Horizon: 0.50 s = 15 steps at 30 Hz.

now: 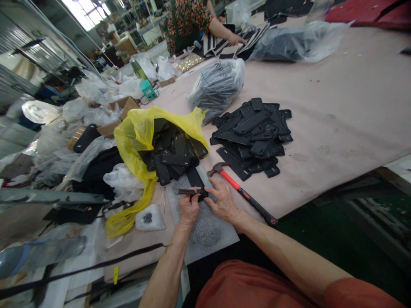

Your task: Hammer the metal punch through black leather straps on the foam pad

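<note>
My left hand (188, 208) pinches a thin dark metal tool (188, 191) that lies across a flat black strap piece (196, 182). My right hand (223, 200) presses its fingers on the same black piece, holding it down on a grey pitted cutting board (210, 231). A hammer (240, 191) with a red and black handle lies just right of my right hand. A yellow plastic bag (138, 132) full of black pieces sits open just beyond the board.
A loose pile of black strap pieces (255, 134) lies on the pink table (337, 107), with clear bags of more pieces (216, 85) behind. Another person (192, 21) works at the far end. Plastic bags and boxes (96, 111) crowd the left side.
</note>
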{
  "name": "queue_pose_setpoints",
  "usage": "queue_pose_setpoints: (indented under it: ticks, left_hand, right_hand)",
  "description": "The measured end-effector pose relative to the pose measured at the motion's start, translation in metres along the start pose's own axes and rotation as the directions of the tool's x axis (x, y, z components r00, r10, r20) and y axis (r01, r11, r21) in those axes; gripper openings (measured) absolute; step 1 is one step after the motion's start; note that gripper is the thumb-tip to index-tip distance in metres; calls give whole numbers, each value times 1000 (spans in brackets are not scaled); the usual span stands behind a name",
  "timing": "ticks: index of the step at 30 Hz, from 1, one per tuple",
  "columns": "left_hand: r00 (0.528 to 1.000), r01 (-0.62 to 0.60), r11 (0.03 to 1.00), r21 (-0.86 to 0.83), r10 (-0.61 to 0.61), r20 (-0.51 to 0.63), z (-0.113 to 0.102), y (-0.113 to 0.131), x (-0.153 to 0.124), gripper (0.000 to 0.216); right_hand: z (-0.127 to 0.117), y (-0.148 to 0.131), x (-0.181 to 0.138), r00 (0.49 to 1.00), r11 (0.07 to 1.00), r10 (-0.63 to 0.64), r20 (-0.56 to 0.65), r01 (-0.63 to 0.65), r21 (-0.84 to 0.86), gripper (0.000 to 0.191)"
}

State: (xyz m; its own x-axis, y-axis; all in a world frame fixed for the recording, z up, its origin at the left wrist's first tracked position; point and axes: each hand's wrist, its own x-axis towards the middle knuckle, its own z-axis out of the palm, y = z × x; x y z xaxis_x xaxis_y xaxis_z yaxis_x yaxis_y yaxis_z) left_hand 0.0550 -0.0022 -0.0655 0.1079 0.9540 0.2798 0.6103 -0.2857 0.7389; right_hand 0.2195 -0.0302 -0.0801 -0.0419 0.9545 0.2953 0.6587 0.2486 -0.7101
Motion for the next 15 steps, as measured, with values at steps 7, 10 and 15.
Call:
queue_pose_setpoints:
  ticks: [7, 10, 15]
  left_hand:
    - [999, -34, 996, 77, 36, -15, 5, 2, -4, 21]
    - [999, -39, 994, 105, 42, -26, 7, 1, -4, 21]
    - [998, -61, 993, 100, 62, -6, 4, 1, -1, 21]
  right_hand:
    - [-1, 0, 0, 1000, 1000, 13, -1, -13, -6, 37]
    - [1, 0, 0, 1000, 1000, 13, -1, -13, -8, 38]
    - [-9, -2, 0, 1000, 1000, -3, -14, 3, 28, 35]
